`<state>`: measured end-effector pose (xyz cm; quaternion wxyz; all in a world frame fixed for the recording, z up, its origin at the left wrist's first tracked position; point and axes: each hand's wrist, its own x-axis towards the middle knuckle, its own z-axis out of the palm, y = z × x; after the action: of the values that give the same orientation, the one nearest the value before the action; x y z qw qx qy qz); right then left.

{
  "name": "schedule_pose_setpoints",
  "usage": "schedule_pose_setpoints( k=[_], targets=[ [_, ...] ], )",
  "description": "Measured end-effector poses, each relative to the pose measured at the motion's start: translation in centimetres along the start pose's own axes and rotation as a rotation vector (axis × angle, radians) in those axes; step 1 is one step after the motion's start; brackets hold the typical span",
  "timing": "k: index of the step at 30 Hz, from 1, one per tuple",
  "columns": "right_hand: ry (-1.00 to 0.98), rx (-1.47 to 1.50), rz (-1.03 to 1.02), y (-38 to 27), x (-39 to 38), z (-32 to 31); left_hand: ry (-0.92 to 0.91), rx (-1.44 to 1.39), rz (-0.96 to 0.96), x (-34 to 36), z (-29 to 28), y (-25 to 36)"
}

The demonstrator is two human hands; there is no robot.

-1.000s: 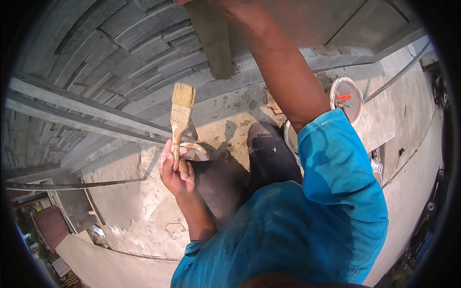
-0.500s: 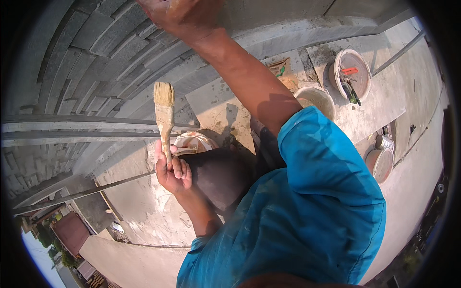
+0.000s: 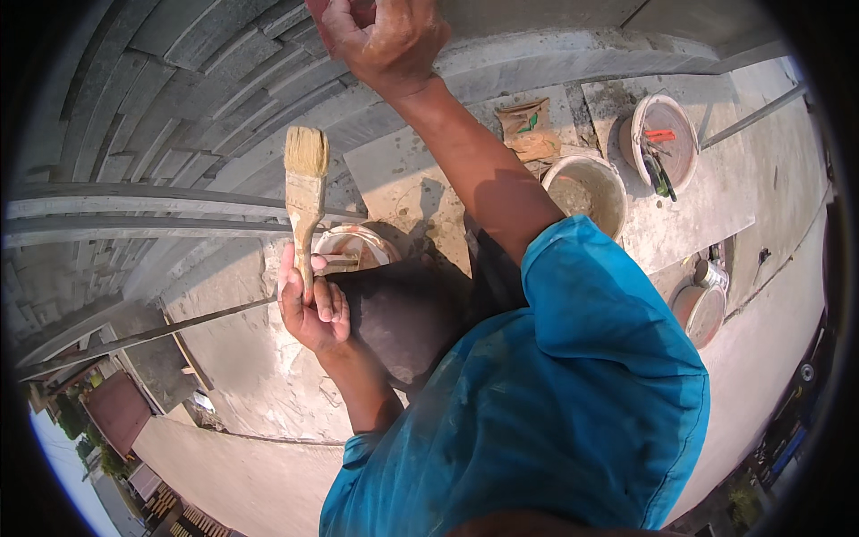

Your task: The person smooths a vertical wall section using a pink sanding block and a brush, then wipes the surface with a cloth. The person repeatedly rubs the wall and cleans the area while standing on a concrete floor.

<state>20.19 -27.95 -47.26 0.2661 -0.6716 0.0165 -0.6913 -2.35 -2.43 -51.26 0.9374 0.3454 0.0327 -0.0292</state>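
Note:
My left hand (image 3: 313,313) is closed round the wooden handle of a wide paintbrush (image 3: 306,192), held upright with its pale, stiff bristles pointing up. The brush stands in front of the stacked-stone wall (image 3: 206,107) and touches nothing but my hand. At the top of the view, my right hand (image 3: 394,40) reaches up along the wall with bent fingers. It grips a reddish piece (image 3: 324,22), mostly cut off by the upper edge, so I cannot make out its kind. Beyond my knee, a white bucket (image 3: 383,246) with reddish smears shows behind the left hand.
Grey metal bars (image 3: 152,208) cross at the left, close to the brush. On the right stand a bucket of greyish mix (image 3: 586,192), a bucket holding orange- and green-handled tools (image 3: 671,148), and a smaller bucket (image 3: 702,313). A crumpled brown bag (image 3: 530,132) lies by the wall.
My right hand has shifted right and slightly down in the view, bringing the reddish piece more into sight. The brush in my left hand has risen a little.

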Motion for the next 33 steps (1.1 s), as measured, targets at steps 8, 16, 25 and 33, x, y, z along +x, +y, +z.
schedule_pose_setpoints(
  k=[8,16,25,33],
  targets=[
    [-0.424,-0.208,0.179,5.9,-14.6,-4.6,0.020,-0.024,-0.010,0.3,0.7,-0.4],
    [-0.063,0.041,-0.038,-0.5,0.6,-0.6,-0.010,-0.031,0.013,-0.1,-0.1,0.1],
    [-0.381,-0.119,0.200,4.9,-14.3,-5.5,-0.076,0.024,-0.036,0.4,-0.4,0.1],
    [-0.076,-0.055,-0.084,3.1,-5.2,-0.2,-0.044,-0.064,-0.011,0.3,0.7,0.2]
  ],
)
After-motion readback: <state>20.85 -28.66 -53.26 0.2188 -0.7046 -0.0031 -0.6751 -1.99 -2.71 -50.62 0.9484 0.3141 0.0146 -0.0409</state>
